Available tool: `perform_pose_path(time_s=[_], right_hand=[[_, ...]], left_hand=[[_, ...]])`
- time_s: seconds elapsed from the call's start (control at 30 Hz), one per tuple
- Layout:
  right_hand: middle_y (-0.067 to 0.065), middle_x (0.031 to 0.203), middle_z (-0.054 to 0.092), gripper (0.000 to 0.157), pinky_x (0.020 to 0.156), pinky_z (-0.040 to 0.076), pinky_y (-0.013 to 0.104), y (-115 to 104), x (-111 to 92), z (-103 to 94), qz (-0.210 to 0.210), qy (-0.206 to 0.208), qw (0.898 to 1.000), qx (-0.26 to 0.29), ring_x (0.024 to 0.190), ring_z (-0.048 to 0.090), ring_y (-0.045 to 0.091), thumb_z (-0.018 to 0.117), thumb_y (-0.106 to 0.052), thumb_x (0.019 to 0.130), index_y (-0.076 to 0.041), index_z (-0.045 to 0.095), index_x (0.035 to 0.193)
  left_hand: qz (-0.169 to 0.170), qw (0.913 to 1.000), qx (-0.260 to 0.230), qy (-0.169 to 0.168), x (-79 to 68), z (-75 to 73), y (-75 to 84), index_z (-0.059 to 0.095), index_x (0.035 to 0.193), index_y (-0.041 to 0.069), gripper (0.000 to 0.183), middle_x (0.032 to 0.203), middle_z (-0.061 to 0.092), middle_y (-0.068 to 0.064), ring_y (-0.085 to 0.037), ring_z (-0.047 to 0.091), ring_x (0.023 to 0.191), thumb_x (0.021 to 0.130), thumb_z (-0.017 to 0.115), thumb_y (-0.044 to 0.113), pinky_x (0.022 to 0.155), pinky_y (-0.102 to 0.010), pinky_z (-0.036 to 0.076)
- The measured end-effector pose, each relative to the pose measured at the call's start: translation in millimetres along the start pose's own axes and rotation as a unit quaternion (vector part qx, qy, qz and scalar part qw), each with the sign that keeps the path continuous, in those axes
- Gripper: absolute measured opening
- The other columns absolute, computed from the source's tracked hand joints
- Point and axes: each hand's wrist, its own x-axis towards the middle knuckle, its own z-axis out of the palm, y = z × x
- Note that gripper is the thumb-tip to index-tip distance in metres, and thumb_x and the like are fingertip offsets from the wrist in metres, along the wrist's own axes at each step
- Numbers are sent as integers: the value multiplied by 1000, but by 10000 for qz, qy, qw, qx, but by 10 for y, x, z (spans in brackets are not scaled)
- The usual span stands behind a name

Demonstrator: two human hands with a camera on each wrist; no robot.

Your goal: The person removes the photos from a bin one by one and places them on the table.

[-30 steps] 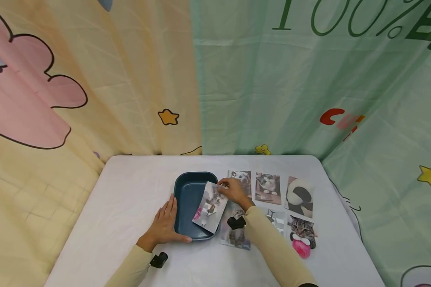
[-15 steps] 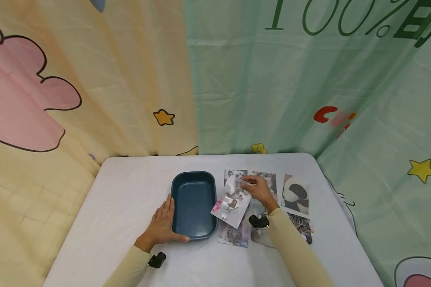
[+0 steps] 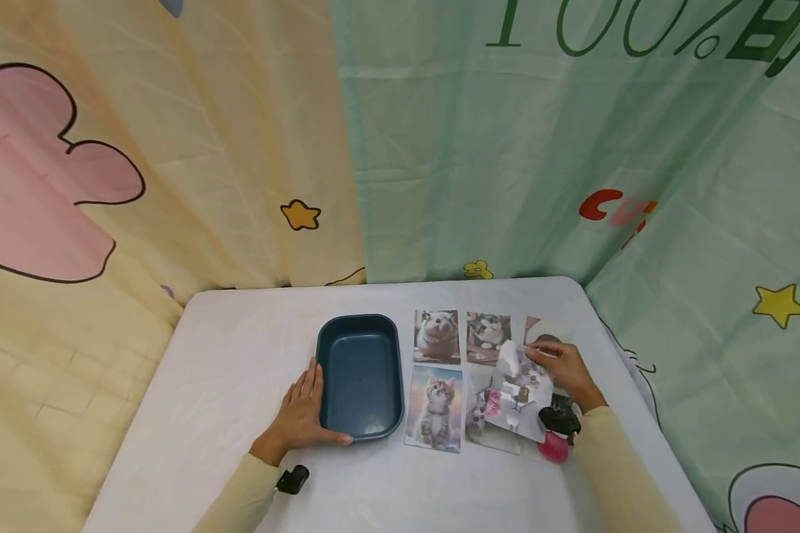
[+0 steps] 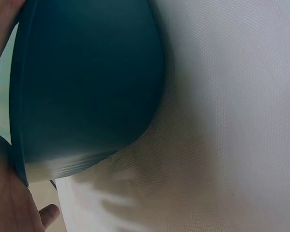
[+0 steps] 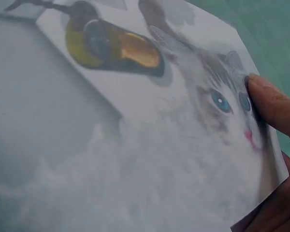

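My right hand (image 3: 567, 370) pinches a photo card (image 3: 516, 392) by its upper right corner and holds it tilted above the cards on the table's right side. In the right wrist view, the thumb (image 5: 275, 106) presses on the face of this photo card (image 5: 203, 92), which pictures a blue-eyed cat. My left hand (image 3: 300, 418) lies against the left side of a dark blue tray (image 3: 360, 385), fingers straight and thumb along its near edge. The left wrist view shows the tray's outer wall (image 4: 87, 82) beside the palm (image 4: 9, 203).
A hamster card (image 3: 437, 337), a cat card (image 3: 489, 333) and a kitten card (image 3: 435, 414) lie flat right of the tray. The held card and right hand partly cover other cards, including a panda one (image 3: 540, 329). A patterned curtain (image 3: 440, 185) hangs behind the white table (image 3: 253, 326).
My right hand has carried the photo card from over the tray rightward, across the laid-out cards, to the right side. The left hand has stayed against the tray.
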Motion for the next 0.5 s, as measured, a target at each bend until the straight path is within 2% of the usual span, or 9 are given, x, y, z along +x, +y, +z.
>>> perform_pose_path(time_s=[0.13, 0.3, 0.4, 0.5], right_hand=[[11, 118, 61, 56, 76, 49, 20, 204, -116, -366, 259, 23, 9993, -265, 92, 56, 7, 65, -40, 92, 5, 60, 124], [-4, 110, 63, 62, 74, 51, 26, 456, -263, -766, 584, -150, 9973, -428, 88, 59, 7, 63, -46, 91, 4, 57, 129], [0, 112, 63, 63, 74, 52, 28, 606, -330, -948, 771, -299, 9951, -533, 88, 59, 5, 63, -45, 91, 4, 55, 131], [9, 122, 60, 64, 76, 50, 26, 734, -376, -1109, 925, -433, 9920, -746, 90, 54, -1, 62, -44, 92, 5, 54, 131]], left_hand=[[15, 10000, -5, 29, -7, -13, 8, 0, 151, -7, 149, 159, -8, -21, -44, 6, 144, 52, 78, 74, 112, -62, 11], [-13, 10000, -61, 12, -11, -12, 20, 0, 151, -7, 149, 159, -8, -21, -43, 5, 144, 52, 78, 73, 113, -62, 9], [0, 10000, -76, 36, -11, -4, 23, 1, 151, -8, 149, 159, -7, -21, -44, 6, 144, 52, 78, 74, 112, -62, 10], [0, 10000, -55, 39, -11, 2, 22, 2, 151, -8, 149, 160, -7, -21, -43, 6, 144, 52, 77, 75, 112, -62, 11]])
